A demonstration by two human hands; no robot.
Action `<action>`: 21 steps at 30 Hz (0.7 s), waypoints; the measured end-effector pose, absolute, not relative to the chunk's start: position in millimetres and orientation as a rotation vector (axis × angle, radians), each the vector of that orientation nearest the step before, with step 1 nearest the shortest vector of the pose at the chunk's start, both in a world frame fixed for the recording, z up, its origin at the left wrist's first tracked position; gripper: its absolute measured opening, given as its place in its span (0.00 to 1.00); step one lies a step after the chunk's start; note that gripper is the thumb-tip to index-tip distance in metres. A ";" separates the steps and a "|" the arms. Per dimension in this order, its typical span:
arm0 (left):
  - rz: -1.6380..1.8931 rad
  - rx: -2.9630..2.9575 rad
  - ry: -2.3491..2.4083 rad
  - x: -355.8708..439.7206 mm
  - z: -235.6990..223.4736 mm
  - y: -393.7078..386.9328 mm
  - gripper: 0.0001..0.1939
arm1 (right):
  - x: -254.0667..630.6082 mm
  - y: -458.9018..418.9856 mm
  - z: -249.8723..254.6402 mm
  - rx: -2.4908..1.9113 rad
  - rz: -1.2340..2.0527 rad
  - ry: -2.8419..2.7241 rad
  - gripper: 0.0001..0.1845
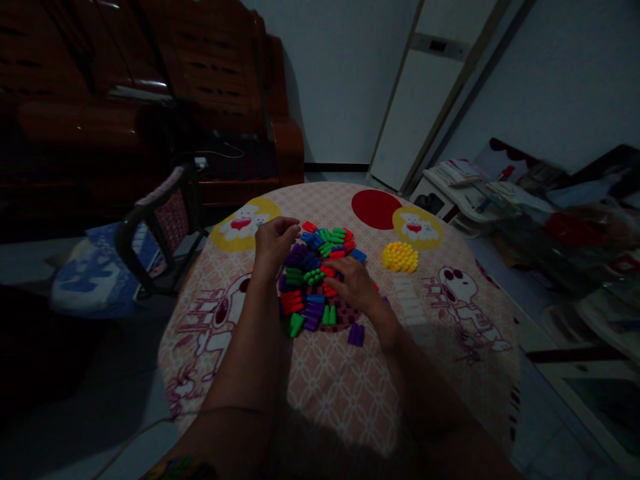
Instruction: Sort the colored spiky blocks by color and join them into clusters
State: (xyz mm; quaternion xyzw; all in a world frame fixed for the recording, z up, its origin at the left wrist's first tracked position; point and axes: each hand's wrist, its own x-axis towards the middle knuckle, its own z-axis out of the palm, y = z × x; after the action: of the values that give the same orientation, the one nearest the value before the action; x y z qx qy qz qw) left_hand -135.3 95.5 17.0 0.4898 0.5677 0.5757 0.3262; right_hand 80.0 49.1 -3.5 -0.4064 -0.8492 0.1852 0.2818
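Place = home, looks like living rm. Evid: big carved, glossy wood settee point(225, 60) at back L, pale plain wall point(345, 73), tall white unit point(417, 93) in corner, & round counter w/ patterned cloth point(325, 387) bearing printed cartoon animals point(457, 290) + teddy bears point(414, 227). Also chair point(173, 208) w/ pinkish back at L, blue/wht fabric point(105, 270) nr it, low wht stand point(467, 212) at R w/ papers point(457, 172), misc household clutter point(575, 227) beside.

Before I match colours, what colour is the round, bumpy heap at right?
The round, bumpy heap is yellow; best view: head.
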 end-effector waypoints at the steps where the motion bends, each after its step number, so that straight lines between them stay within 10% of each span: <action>1: 1.495 1.297 1.498 -134.4 16.6 95.7 0.18 | 70.1 45.2 -5.3 -1.084 0.475 -2.314 0.18; 21: 1.217 1.638 1.526 -110.4 16.3 94.0 0.16 | 127.8 50.7 33.0 -1.329 0.717 -2.004 0.10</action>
State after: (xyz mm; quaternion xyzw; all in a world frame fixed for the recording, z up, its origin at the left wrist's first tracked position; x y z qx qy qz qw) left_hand -110.4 94.0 16.3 0.6147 0.5726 0.4569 0.2925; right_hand 127.8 50.7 33.0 -0.5032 -0.7592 0.2716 0.3108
